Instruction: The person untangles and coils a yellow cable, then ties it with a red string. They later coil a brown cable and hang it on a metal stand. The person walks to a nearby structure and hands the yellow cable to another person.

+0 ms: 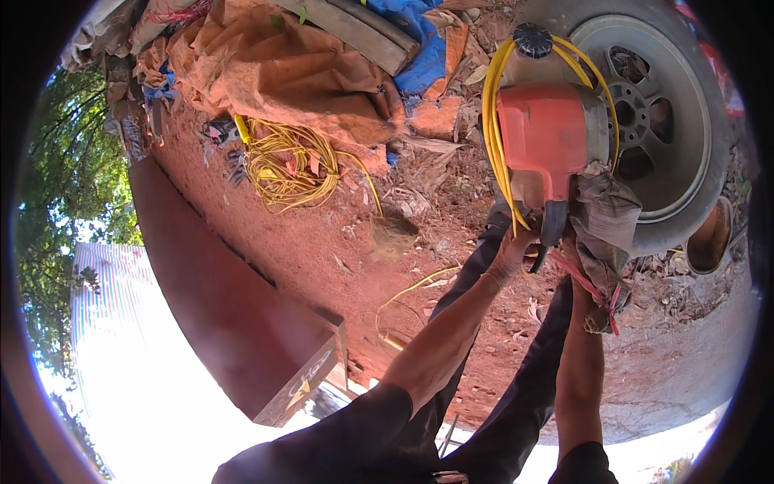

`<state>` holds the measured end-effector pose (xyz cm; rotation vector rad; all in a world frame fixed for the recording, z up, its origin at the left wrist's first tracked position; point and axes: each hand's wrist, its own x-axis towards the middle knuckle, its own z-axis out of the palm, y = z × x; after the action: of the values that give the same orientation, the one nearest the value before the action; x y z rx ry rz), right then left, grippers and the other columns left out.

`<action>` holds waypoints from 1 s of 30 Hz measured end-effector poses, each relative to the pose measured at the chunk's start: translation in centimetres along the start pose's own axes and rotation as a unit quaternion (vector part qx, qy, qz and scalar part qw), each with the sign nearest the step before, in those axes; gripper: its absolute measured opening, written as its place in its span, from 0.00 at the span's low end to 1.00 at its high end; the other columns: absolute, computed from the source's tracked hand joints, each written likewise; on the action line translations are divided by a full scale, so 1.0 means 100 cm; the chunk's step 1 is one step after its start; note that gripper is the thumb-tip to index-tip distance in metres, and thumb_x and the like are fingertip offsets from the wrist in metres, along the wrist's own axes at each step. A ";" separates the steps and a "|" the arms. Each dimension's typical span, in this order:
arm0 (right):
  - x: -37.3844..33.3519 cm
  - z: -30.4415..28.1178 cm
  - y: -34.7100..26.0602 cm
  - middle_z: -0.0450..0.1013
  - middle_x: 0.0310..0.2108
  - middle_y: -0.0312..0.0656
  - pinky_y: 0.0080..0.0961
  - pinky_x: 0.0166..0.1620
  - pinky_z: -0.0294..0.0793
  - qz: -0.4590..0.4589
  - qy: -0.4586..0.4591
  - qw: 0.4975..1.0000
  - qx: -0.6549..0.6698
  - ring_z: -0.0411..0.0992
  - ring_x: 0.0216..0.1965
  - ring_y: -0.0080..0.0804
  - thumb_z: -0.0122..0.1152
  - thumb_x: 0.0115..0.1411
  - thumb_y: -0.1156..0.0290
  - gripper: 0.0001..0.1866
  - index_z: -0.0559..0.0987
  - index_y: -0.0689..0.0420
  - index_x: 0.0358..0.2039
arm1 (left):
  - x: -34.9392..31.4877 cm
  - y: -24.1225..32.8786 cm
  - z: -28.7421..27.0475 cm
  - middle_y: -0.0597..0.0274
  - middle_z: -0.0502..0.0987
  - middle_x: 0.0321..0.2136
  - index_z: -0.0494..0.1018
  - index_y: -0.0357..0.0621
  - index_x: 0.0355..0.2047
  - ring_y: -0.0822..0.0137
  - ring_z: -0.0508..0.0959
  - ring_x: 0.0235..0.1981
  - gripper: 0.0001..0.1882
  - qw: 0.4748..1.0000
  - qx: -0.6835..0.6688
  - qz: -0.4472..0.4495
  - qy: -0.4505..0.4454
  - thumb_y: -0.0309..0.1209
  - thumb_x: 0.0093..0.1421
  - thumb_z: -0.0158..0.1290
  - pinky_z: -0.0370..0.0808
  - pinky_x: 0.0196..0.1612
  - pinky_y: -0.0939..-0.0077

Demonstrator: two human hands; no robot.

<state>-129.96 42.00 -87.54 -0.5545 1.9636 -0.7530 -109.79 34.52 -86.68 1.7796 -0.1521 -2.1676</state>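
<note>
A red handheld power tool (542,129) with a round black knob (533,40) and a black rear handle (553,223) is in front of me, at the right. Loops of its yellow cord (495,121) pass around the body. My left hand (513,252) is closed on the cord's lower end, beside the rear handle. A grey cloth dust bag (606,214) hangs at the tool's right side, with a red strip (576,274) tied near its end. My right hand (571,248) is behind the bag and handle; its fingers are mostly hidden.
A wheel with a tyre (685,161) lies just behind the tool, and a rusty can (709,235) sits beside it. Coiled yellow cable (292,165) rests on the red soil. An orange tarp (274,73), wooden planks (355,32) and a long brown board (218,298) lie around.
</note>
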 end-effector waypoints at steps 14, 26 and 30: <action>0.027 -0.042 0.013 0.70 0.54 0.46 0.40 0.58 0.69 -0.044 0.052 0.993 -0.097 0.66 0.58 0.49 0.59 0.62 0.60 0.25 0.70 0.56 0.57 | 0.013 0.001 -0.011 0.65 0.79 0.31 0.73 0.52 0.41 0.71 0.79 0.30 0.19 0.998 -0.012 -0.055 -0.023 0.49 0.56 0.58 0.75 0.28 0.73; 0.028 -0.057 0.008 0.73 0.51 0.50 0.40 0.53 0.72 -0.230 -0.043 0.929 -0.287 0.70 0.53 0.52 0.58 0.61 0.61 0.25 0.72 0.57 0.56 | 0.026 -0.004 -0.029 0.69 0.77 0.33 0.72 0.50 0.49 0.75 0.74 0.26 0.28 0.993 -0.064 -0.041 -0.089 0.58 0.59 0.56 0.73 0.24 0.80; 0.024 -0.017 -0.008 0.73 0.51 0.51 0.41 0.53 0.72 -0.160 -0.036 0.965 -0.204 0.71 0.53 0.53 0.58 0.61 0.60 0.25 0.72 0.56 0.56 | 0.037 -0.005 -0.036 0.66 0.81 0.38 0.73 0.49 0.49 0.71 0.81 0.34 0.27 0.996 -0.011 -0.064 -0.063 0.56 0.60 0.55 0.78 0.29 0.78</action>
<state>-132.55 40.37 -87.83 -1.1524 1.9922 -0.5075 -106.99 34.23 -91.00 1.6823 -0.0456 -2.3632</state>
